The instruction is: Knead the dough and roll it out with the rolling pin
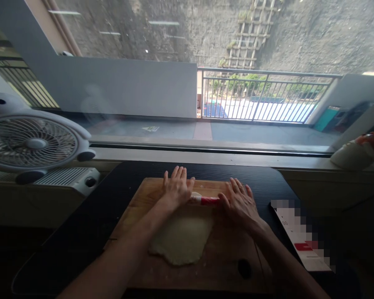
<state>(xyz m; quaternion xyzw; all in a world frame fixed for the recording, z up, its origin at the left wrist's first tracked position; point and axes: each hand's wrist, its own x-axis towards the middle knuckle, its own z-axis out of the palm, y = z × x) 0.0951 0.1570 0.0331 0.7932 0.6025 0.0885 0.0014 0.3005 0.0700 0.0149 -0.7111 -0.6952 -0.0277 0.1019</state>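
Cream-coloured dough point(182, 236) lies in a flat, ragged-edged sheet on a wooden board point(224, 257), itself set on a black table point(81, 236) below the window. From where I stand, the step in hand looks like rolling: a slim roller point(209, 201), red and white where it shows, lies crosswise at the far part of the sheet, between the two hands. Left hand point(176, 189) covers its left end, fingers stretched forward, the middle ones close together and the little finger standing off. Right hand point(239, 203) sits over the other end, its fingers long and slightly apart, the thumb reaching in against the roller. Neither seems to be pinching anything; whether the palms bear down hard, I can't tell. I'd judge that the next move calls for level pressure from both palms and a straight draw, so that one side doesn't thin faster.
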